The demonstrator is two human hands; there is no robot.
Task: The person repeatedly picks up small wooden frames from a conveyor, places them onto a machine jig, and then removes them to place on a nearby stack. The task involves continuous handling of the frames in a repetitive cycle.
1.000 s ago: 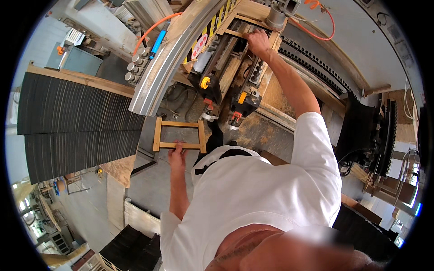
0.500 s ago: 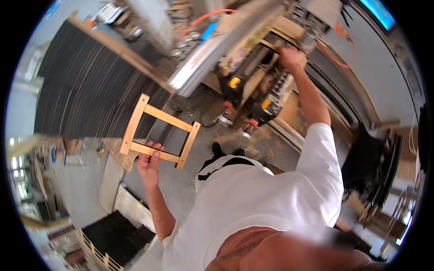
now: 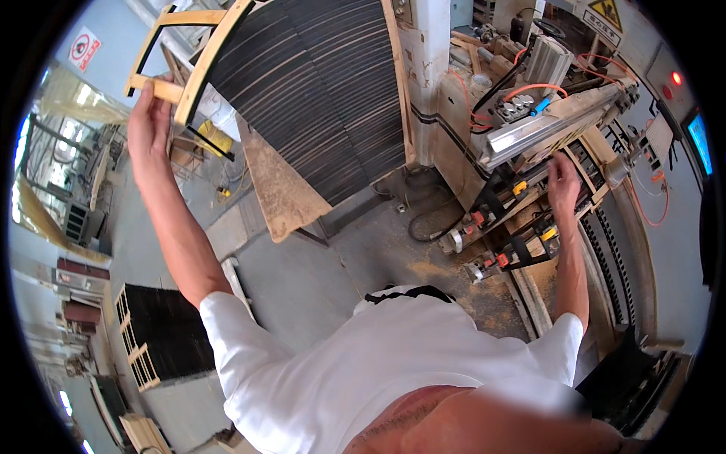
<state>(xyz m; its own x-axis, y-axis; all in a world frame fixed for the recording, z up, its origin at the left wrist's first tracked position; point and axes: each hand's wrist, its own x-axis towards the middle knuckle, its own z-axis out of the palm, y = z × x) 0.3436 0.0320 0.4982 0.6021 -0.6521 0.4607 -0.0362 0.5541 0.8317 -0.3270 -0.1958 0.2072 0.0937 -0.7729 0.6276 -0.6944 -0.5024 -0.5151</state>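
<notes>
My left hand (image 3: 150, 121) is raised at the upper left, fingers and thumb closed on a crossbar of a light wooden frame (image 3: 210, 59). The frame has dark edges and a curved side bar. It is held over the near left part of a large stack of dark, thin-edged pieces (image 3: 310, 91). On the right, my right hand (image 3: 563, 185) hovers by a machine (image 3: 556, 125) with its fingers loosely bent and apart. I see nothing in them. Pale wooden bars (image 3: 586, 170) lie in the machine just beside that hand.
Two clamp-like units with red and yellow parts (image 3: 499, 261) jut from the machine toward me. A triangular board (image 3: 283, 193) sticks out below the stack. Another dark stack (image 3: 172, 329) stands on the floor at the lower left. Sawdust covers the floor near the machine.
My left hand has carried the wooden frame up and left, over the dark stack. My right hand has drawn back from the wood in the machine. The view has swung left.
</notes>
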